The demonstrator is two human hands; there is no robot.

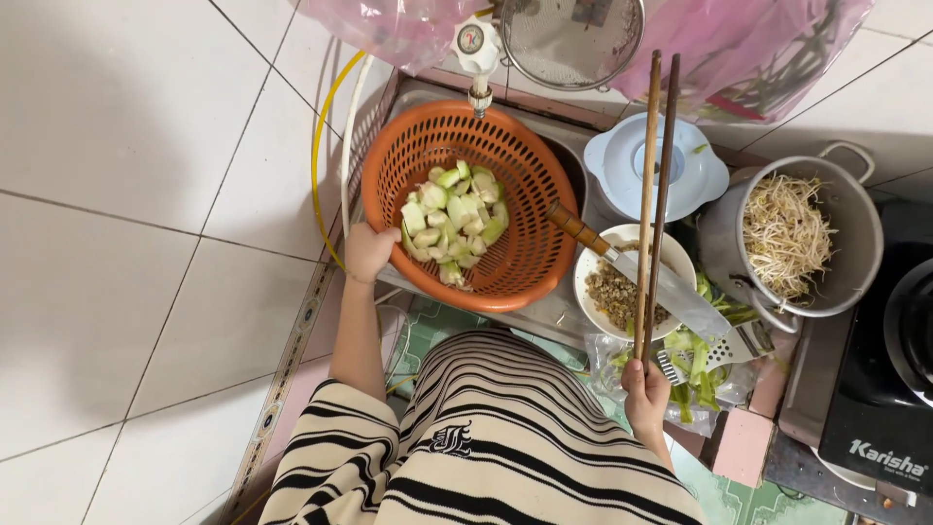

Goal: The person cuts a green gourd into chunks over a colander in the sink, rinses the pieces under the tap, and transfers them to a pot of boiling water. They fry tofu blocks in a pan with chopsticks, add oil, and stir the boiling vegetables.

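head | left hand [369,251] grips orange colander [466,206] | right hand [645,394] holds chopsticks [656,194]

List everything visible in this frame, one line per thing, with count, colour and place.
colander: one, orange, tilted in the sink, centre
vegetable chunks: many, pale green, inside the colander
chopsticks: one pair, brown, upright above the white bowl
white bowl: one, right of the colander, holding brownish bits
knife: one, brown handle, lying across the white bowl
pot: one, grey metal, right, full of pale sprouts
lid: one, light blue, behind the white bowl
strainer: one, metal mesh, top centre
stove: one, black, far right
left hand: fingers grip the colander rim
right hand: holds the chopsticks' lower ends
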